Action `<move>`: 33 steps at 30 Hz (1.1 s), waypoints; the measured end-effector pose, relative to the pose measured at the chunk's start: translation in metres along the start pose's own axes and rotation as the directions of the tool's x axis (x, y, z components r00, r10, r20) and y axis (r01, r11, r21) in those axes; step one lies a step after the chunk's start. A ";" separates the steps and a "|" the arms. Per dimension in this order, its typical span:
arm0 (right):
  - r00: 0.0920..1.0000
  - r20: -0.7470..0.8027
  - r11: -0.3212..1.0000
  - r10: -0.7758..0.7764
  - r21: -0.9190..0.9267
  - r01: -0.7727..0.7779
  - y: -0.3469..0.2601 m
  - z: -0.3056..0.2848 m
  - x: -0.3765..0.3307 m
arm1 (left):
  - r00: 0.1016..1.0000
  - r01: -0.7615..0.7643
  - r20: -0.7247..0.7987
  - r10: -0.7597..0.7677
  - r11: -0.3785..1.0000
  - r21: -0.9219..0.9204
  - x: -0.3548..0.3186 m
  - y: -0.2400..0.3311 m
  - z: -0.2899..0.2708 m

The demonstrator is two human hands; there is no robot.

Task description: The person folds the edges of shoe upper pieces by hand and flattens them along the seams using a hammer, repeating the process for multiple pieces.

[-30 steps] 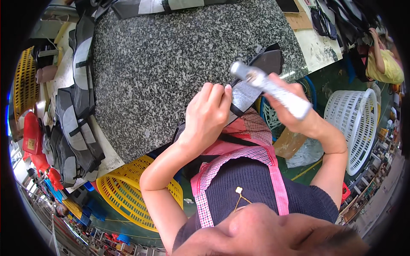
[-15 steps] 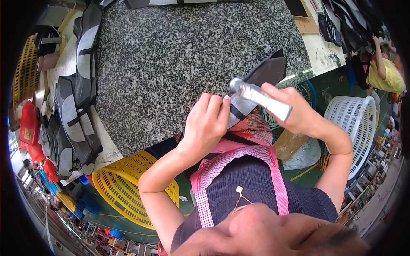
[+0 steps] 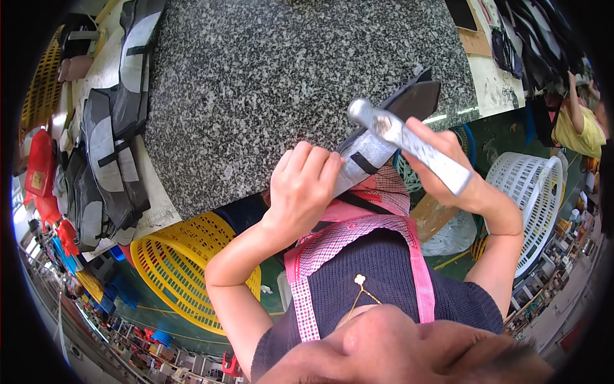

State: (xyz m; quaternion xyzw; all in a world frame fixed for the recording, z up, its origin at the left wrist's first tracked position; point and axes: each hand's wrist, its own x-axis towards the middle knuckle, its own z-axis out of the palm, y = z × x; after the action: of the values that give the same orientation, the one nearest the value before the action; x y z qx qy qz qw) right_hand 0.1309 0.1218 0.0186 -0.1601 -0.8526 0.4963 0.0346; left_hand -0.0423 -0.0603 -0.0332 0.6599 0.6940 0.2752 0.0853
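A hammer with a bright metal head is in my right hand, fingers wrapped round its handle, which is mostly hidden. The head hangs over a long black-and-grey flat piece, perhaps leather or fabric, with a short black strip across its grey part. That piece lies along the near edge of the speckled stone slab, its dark pointed end toward the far right. My left hand is closed on the piece's near left part. Its fingertips are partly hidden.
Similar black-and-grey pieces are stacked left of the slab. A yellow basket stands below at the left, a white basket at the right. A person in a yellow top is at the far right.
The hammer has lifted off the piece and swung right, showing larger. My left hand has shifted slightly left, uncovering more of the grey part and its black strip.
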 end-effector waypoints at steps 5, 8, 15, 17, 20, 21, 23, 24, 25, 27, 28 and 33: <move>0.976 0.196 0.982 0.093 -0.179 -0.058 0.003 0.015 -0.003 | 0.995 0.100 -0.023 -0.101 0.994 -0.042 0.000 -0.003 -0.011; 0.983 0.156 0.992 0.099 -0.090 -0.086 -0.002 0.001 0.012 | 0.995 0.097 -0.021 -0.098 0.994 -0.048 -0.004 -0.002 -0.008; 0.952 0.283 0.983 0.114 -0.170 -0.068 -0.004 0.001 0.005 | 0.998 -0.063 -0.001 0.063 0.998 0.009 -0.001 -0.003 -0.005; 0.971 0.147 0.980 0.188 -0.100 -0.174 -0.007 -0.013 0.010 | 0.996 -0.094 -0.001 0.094 0.994 0.047 0.007 -0.003 0.002; 0.968 -0.172 0.978 0.184 -0.067 -0.198 -0.009 -0.030 0.010 | 0.984 -0.170 -0.026 0.175 0.976 0.139 0.036 -0.006 0.013; 0.936 -0.267 0.972 0.231 0.012 -0.236 0.004 -0.023 0.000 | 0.974 -0.213 -0.030 0.224 0.955 0.205 0.046 -0.006 0.017; 0.955 -0.296 0.987 -0.024 -0.159 -0.025 0.019 -0.014 -0.003 | 0.960 -0.255 -0.055 0.274 0.940 0.224 0.063 -0.006 0.025; 0.983 -0.126 0.977 0.130 -0.155 -0.149 0.024 -0.017 -0.004 | 0.954 -0.277 -0.049 0.296 0.932 0.233 0.068 -0.006 0.027; 0.967 -0.100 0.957 0.233 -0.151 -0.247 0.023 -0.015 -0.002 | 0.948 -0.298 -0.038 0.316 0.923 0.243 0.073 -0.007 0.029; 0.957 -0.080 0.935 0.280 -0.203 -0.291 0.017 -0.019 0.002 | 0.993 -0.106 -0.042 0.112 0.988 0.108 0.072 -0.008 0.023; 0.954 -0.095 0.933 0.283 -0.202 -0.297 0.019 -0.022 0.003 | 0.999 -0.045 -0.030 0.046 0.999 0.009 0.071 -0.011 0.018; 0.968 -0.165 0.973 0.190 -0.103 -0.209 0.004 -0.041 0.012 | 0.997 -0.078 -0.016 0.077 0.996 -0.040 0.062 -0.008 0.018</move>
State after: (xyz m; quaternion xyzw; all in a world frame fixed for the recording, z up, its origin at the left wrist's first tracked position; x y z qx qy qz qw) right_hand 0.1293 0.1613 0.0349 -0.2848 -0.8551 0.4312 0.0406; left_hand -0.0481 0.0042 -0.0369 0.6824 0.6627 0.2971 0.0831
